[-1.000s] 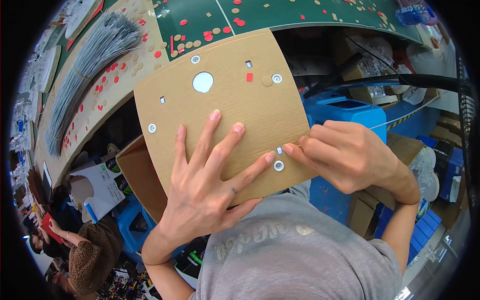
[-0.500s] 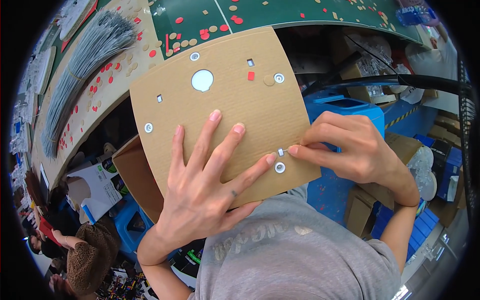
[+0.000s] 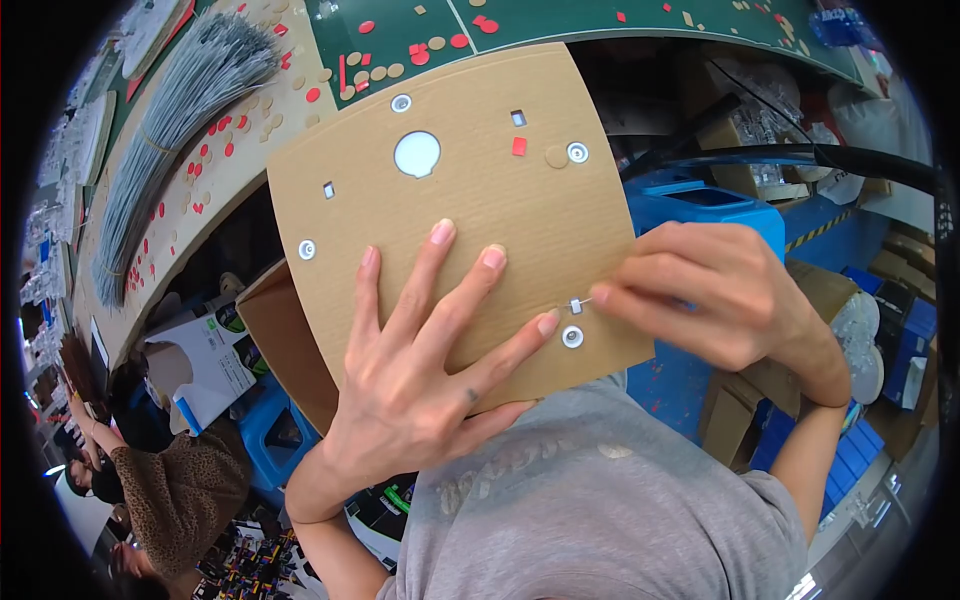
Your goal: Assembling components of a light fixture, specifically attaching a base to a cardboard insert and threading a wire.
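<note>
My left hand (image 3: 415,360) lies with spread fingers on a brown cardboard panel (image 3: 470,210), its thumb below the lower edge. The index fingertip is close to a small rectangular slot (image 3: 575,306) near the panel's right edge. Beside that slot, my right hand (image 3: 710,290) is closed in a pinch on a thin wire (image 3: 588,299) that reaches to the slot; most of the wire is hidden by the fingers. Round white-rimmed fittings (image 3: 572,337) sit around the panel, and a large round hole (image 3: 417,154) is in its upper part. A red cardboard piece (image 3: 519,147) and a tan disc (image 3: 556,157) lie on it.
A tied bundle of long grey wires (image 3: 180,150) lies on the table at the left. Red and tan scraps dot the green tabletop (image 3: 550,22). A blue stool (image 3: 710,205) stands at right, a cardboard box (image 3: 290,340) at left. Another person (image 3: 180,490) is at lower left.
The view has shifted slightly, so the panel and both hands appear a little further right. My right fingers are slightly further from the slot, with the wire still pinched.
</note>
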`<action>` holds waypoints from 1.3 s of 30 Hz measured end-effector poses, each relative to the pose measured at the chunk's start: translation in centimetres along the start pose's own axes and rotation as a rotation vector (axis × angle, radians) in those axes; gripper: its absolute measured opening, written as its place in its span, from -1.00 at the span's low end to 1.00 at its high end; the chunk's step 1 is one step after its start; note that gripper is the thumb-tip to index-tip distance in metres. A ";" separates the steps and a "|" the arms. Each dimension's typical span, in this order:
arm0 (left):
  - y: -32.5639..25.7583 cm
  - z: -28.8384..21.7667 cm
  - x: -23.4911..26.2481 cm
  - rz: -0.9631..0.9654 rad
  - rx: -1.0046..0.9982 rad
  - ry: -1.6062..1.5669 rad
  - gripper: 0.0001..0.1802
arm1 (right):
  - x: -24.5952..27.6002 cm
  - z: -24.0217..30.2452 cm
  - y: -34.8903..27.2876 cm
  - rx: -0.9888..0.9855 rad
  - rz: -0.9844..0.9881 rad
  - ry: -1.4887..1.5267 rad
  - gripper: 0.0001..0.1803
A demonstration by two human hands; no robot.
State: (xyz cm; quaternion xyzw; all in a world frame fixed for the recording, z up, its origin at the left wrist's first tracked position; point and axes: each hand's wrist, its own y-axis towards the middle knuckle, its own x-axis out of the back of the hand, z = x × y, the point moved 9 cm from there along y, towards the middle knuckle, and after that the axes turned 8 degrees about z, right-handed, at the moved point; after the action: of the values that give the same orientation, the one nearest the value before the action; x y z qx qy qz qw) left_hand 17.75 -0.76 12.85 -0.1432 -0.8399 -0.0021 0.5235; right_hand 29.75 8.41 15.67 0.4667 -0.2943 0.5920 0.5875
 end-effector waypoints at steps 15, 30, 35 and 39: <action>2.6 -1.0 2.1 -0.241 -0.088 -0.117 -0.53 | -1.1 1.7 0.6 0.000 -0.062 -0.150 -0.54; 1.0 0.9 3.8 -0.348 -0.163 -0.170 -0.71 | -1.9 -1.2 -0.3 -0.470 -0.059 -0.119 -0.23; -1.8 5.1 3.5 -0.453 0.020 -0.355 -0.73 | -0.8 -1.4 0.3 -0.488 -0.013 -0.163 -0.32; -2.8 5.2 3.4 -0.566 0.052 -0.437 -0.80 | -1.7 0.6 5.5 -0.255 -0.255 0.111 -0.52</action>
State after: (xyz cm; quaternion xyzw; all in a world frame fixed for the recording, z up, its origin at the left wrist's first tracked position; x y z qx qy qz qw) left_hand 11.11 -1.82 13.94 0.1116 -0.9381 -0.0949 0.3137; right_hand 24.32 6.37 15.44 0.3887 -0.2725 0.4953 0.7275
